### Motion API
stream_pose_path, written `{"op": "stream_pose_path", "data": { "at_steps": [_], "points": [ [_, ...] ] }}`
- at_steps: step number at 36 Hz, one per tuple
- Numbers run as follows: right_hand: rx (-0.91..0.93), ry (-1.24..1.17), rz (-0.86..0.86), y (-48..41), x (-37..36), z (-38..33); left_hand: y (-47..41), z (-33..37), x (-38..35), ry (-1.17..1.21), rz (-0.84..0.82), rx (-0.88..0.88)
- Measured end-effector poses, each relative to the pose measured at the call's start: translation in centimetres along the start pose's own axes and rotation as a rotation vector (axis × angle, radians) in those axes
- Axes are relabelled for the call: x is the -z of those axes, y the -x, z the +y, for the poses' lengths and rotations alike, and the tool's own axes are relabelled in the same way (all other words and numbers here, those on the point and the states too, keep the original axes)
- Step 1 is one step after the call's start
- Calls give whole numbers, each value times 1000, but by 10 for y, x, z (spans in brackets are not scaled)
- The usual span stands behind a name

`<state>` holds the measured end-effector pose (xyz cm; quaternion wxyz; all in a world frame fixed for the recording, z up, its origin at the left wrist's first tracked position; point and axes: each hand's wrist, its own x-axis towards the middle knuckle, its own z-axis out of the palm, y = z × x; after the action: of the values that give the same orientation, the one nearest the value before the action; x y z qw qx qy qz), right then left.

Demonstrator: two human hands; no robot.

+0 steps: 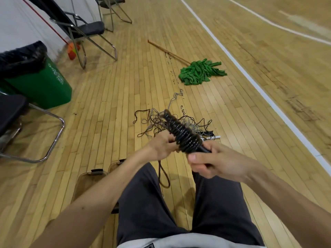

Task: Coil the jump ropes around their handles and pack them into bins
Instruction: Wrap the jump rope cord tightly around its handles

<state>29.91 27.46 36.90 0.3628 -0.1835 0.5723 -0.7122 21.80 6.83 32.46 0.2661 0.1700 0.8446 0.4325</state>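
Jump rope coil (181, 134) slants eleven-to-five o'clock; right hand (218, 161) grips its five-o'clock handle end, left hand (162, 146) pinches the loose cord.

Rope tangle (154, 121) on floor (107, 104), mop (200, 72) beyond.

Held up above the floor: a black jump rope (182, 136), wound in tight glossy coils round its handles. Slants from far left to near right. Trails a loose loop (163, 176) down at the near side. Beyond, sprawled on the floor: a tangle of ropes (157, 120), thin, black and grey, with a white handle (215, 137) at its right edge. Near left: clear bins (86, 175) on the floor.
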Motion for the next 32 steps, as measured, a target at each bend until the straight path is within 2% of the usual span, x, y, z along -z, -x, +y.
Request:
{"op": "stream_pose_path", "data": {
  "at_steps": [1,3,5,10,17,21,25,29,32],
  "points": [
    [-4,-88,23,-2,3,1,4,-1,-7,69,-4,-58],
    [2,-254,69,-5,9,5,16,3,-12,49,-5,-95],
    [10,-341,118,-8,16,8,19,-3,-13,31,42,-63],
    [-61,-311,282,-12,28,16,27,-8,-13,-78,22,-54],
    [-130,-209,385,-10,44,31,30,-16,-9,-231,52,41],
    [-195,-137,431,-10,52,42,36,-4,-7,-462,14,30],
    [-250,-88,449,-10,56,50,41,22,4,-774,79,-39],
    [-316,-113,383,-11,53,52,41,56,16,-964,53,-144],
    [-371,-124,284,-13,45,50,36,80,24,-1132,61,-307]
  ]
}}
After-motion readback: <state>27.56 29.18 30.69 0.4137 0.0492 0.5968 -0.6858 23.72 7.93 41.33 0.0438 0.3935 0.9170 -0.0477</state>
